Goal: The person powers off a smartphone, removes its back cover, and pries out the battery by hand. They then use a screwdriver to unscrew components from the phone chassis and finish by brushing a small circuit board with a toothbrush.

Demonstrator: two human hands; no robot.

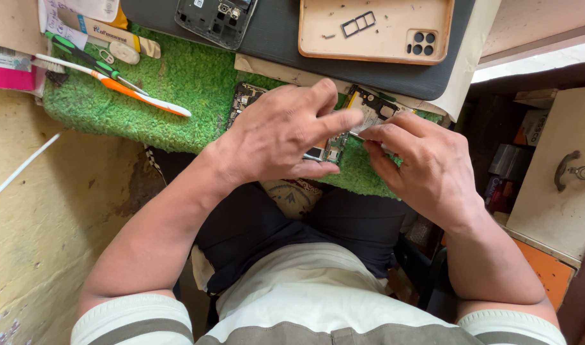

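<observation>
Circuit board (334, 148) of an opened phone lies on the green fuzzy mat (177, 83), mostly hidden under both hands, with only its edges and a few metal shields peeking out between the fingers. Left hand (281, 131) is spread flat over the board's near side, fingers closed down on it to pin it in place, the forefinger stretched toward the other hand. Right hand (420, 163) is pinched together on something thin and pale at the board's far-right end; what exactly sits between those fingertips cannot be made out. For work this fine, a steady press from the holding hand and a light, straight pull from the pinching one would seem best, so that the board does not flex or slide on the mat. Just beyond the grip, a phone frame (217, 19) rests on a dark pad (286, 32) beside a tan back cover (375, 29) with a small card tray on it. Off to the far left of the grip lie an orange-and-white brush (132, 92) and a green-handled screwdriver (88, 61)
</observation>
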